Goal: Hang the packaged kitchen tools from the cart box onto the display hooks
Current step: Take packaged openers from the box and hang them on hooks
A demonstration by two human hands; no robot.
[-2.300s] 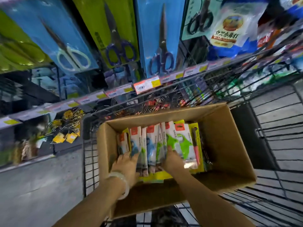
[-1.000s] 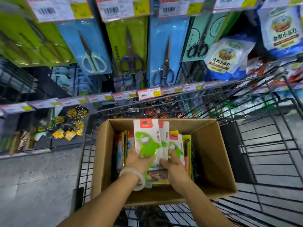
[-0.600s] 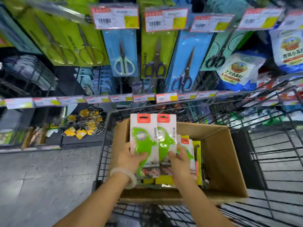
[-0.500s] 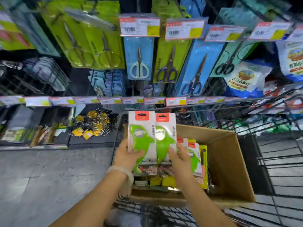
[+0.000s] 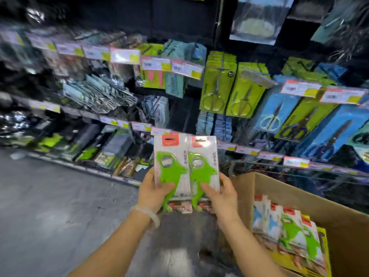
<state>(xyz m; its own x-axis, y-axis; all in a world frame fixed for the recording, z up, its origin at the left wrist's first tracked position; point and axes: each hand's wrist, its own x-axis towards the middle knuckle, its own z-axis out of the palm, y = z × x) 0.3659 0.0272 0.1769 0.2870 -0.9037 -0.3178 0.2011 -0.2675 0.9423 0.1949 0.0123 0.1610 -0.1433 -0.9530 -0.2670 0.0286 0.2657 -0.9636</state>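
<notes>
Right in the middle of the view, two carded green kitchen tools are held up side by side, edges touching: the left package (image 5: 171, 166) is gripped by the left hand (image 5: 152, 193), thumb curled over the front of the card, and the right package (image 5: 203, 166) is gripped the same way by the right hand (image 5: 221, 196). Each card is white with a red-orange tab and a hang slot at the top; a vertical line of Chinese print is seen on both, but it's too blurred to be read. A pale bangle (image 5: 147, 213) is worn on the left wrist.

Down at the lower right, more of the same cards (image 5: 287, 226) are stacked in the open cardboard box (image 5: 299, 196), green and blue ones mixed.

Behind the hands, the display wall is packed with hanging goods. Scissors on lime-green cards (image 5: 217, 82) and on blue cards (image 5: 275, 112) are hung to the right. Price tags (image 5: 299, 87) with red tops and yellow corners are clipped along the rows, printing smeared by motion blur. Grey floor (image 5: 50, 206) is seen to the left.
</notes>
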